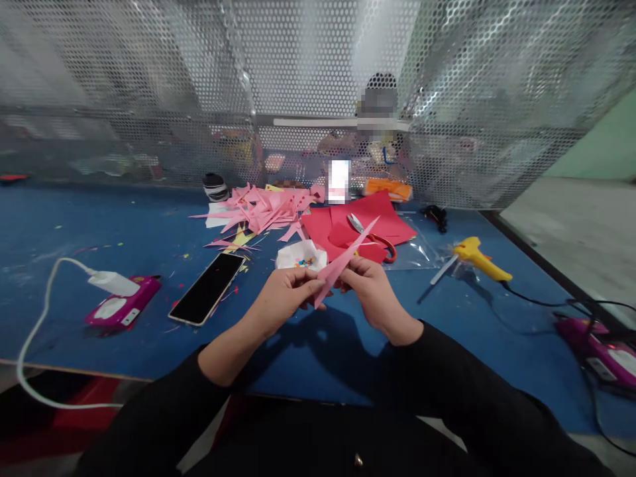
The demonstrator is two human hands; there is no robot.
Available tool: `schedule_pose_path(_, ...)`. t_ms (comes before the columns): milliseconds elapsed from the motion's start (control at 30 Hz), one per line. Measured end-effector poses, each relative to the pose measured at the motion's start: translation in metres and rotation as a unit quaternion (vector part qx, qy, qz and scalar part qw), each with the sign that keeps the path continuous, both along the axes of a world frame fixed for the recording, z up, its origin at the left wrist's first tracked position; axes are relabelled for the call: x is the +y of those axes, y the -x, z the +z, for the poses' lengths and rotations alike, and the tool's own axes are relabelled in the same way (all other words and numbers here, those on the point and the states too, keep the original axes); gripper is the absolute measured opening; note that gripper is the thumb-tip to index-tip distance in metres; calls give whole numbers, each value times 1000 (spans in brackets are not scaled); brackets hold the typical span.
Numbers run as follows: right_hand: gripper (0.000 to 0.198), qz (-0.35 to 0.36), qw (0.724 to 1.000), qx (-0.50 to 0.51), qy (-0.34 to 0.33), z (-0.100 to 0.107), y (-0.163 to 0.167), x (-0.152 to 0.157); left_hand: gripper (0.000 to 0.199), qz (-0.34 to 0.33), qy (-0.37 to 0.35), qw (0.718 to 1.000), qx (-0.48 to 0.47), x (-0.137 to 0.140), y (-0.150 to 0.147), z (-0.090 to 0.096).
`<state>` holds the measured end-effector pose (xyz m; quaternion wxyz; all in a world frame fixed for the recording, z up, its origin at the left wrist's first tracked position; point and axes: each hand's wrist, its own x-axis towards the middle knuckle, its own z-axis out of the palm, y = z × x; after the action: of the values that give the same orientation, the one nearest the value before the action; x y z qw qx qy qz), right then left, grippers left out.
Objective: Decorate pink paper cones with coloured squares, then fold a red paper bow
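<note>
Between my two hands is a pink folded paper piece (pixel 342 264), long and pointed, its tip slanting up to the right. My left hand (pixel 288 295) pinches its lower left part between thumb and fingers. On the other side my right hand (pixel 370 291) grips it with curled fingers, partly hidden behind the paper. Just beyond the left hand lies a white paper tray (pixel 301 253) with small coloured bits in it. Red-handled scissors (pixel 385 245) rest on red sheets (pixel 368 215) behind the pink piece.
A heap of pink paper pieces (pixel 265 211) lies at the back. Left are a phone (pixel 207 290) and a purple power strip (pixel 122 303) with a white charger. A yellow glue gun (pixel 481 258) lies right, its cord trailing to another purple strip (pixel 603 351). Perforated metal mesh (pixel 318 66) closes off the back.
</note>
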<state>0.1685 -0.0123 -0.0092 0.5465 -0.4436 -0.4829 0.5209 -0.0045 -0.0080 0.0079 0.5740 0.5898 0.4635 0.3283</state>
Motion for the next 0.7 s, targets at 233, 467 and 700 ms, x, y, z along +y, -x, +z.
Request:
schedule_pose_path(233,24,13,999,33,3,-4,-9,-11,21,-5,-15,999,37,0,8,-1)
schedule_pose_path(467,22,-70,992,95,45,-16,-6,-21,32,-19,-55,998,34,-3,1,-10)
schedule_pose_path(700,34,-45,998,-41,-33,-1,-34,-2,22,135,-50,988,-54,-3,-1,-14)
